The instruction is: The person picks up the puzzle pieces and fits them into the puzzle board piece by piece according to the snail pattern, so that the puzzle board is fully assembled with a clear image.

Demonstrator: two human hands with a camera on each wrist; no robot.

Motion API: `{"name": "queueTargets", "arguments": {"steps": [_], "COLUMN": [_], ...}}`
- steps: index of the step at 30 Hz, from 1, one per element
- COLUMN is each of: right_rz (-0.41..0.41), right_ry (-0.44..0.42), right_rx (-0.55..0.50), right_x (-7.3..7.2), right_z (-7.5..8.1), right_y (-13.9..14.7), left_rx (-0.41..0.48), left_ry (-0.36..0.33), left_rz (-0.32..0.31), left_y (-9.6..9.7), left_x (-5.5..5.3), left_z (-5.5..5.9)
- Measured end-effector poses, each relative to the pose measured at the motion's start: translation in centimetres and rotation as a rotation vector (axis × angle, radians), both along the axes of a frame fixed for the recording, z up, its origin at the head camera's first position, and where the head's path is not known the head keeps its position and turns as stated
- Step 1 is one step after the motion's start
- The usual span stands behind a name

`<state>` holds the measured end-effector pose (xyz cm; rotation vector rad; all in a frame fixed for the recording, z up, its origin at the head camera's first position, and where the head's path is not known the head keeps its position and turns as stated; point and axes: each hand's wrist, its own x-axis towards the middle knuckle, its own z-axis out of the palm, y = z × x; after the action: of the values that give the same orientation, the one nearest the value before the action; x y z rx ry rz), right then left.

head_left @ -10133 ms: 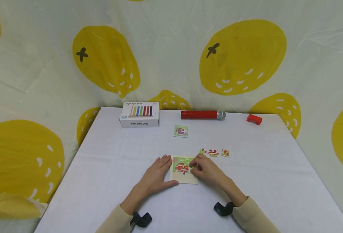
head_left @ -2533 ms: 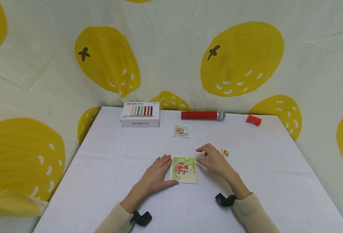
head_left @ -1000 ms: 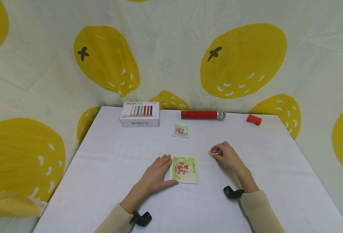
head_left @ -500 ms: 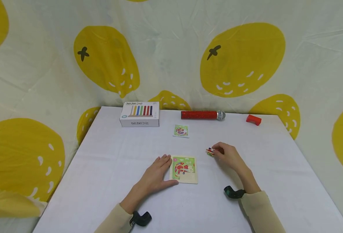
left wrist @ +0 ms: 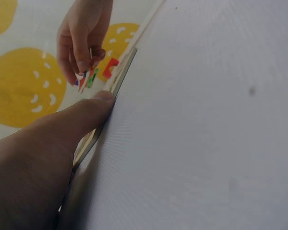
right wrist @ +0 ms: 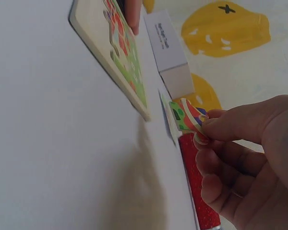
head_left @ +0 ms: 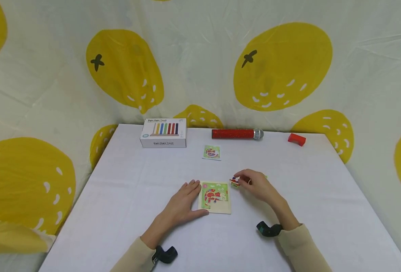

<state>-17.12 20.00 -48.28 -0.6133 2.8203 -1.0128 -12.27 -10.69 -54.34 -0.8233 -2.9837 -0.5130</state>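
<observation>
A square wooden jigsaw board (head_left: 222, 208) lies flat near the table's middle, showing a red snail-like picture on green, with a bare wood area at its lower right. My left hand (head_left: 183, 204) rests against the board's left side, fingers and thumb extended; in the left wrist view the thumb (left wrist: 93, 112) touches the board's edge. Just right of the board, my right hand (head_left: 259, 186) pinches a jigsaw piece (head_left: 234, 182) between thumb and fingers. The right wrist view shows that piece (right wrist: 186, 116) in green, red, white and blue, raised above the table. Another piece (head_left: 266, 176) is mostly hidden behind my right hand.
Behind the board lies a small picture card (head_left: 212, 152). Along the table's far edge are a white box (head_left: 163, 133), a red microphone (head_left: 234, 134) and a red arch block (head_left: 297, 139). A lemon-patterned cloth (head_left: 200, 56) hangs behind.
Since ten seconds ago the board has gained pieces at its right and lower left. My right hand has picked up a jigsaw piece and carried it left toward the board. My left hand stays put.
</observation>
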Motion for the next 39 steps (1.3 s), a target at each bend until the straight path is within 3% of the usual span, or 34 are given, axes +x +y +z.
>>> {"name": "queueTargets", "arguments": {"steps": [17, 25, 39], "right_rz": [0.279, 0.297, 0.263], "right_ry": [-0.067, -0.113, -0.029], "right_rx": [-0.045, -0.037, 0.001], "right_x": [1.8, 2.4, 3.1], "right_z": [-0.8, -1.5, -1.8], "right_y": [-3.6, -4.8, -6.2], "left_rx": [0.006, 0.008, 0.003], "left_ry": [0.034, 0.037, 0.030], "left_rz": [-0.017, -0.022, -0.013], "left_y": [0.0, -0.1, -0.1], "left_x": [-0.2, -0.1, -0.2], "left_z": [-0.1, 0.0, -0.2]}}
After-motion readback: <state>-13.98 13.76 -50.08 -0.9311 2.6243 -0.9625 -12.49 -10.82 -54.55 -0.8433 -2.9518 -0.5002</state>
